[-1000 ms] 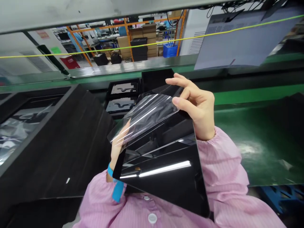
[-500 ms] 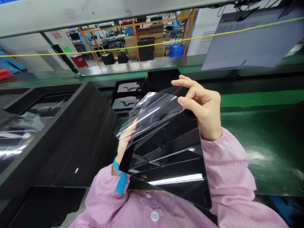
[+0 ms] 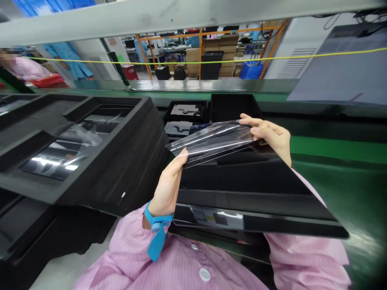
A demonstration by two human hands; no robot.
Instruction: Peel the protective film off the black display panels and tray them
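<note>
A glossy black screen panel (image 3: 242,175) is held up in front of me, tilted, with room lights mirrored in it. Along its far edge a clear film (image 3: 211,141) stands partly lifted and curved. My left hand (image 3: 167,186), with a blue strap at the wrist, is closed on the panel's left edge; its thumb lies up by the film and its other fingers are hidden behind. At the far right corner my right hand (image 3: 273,137) pinches the film between thumb and fingers. Whether it also supports the panel cannot be made out.
Stacked black foam trays (image 3: 139,133) stand at my left, a film-covered panel (image 3: 81,141) lying in the top one. Beyond my hands are black trays with grey parts (image 3: 184,110) and another black tray (image 3: 236,105). A green bench (image 3: 338,185) extends right. People work in the background.
The panel has turned, its near right corner swinging out to the right. The film arches less high over it. My left thumb now shows uncovered at the panel's edge, and the camera view has shifted left.
</note>
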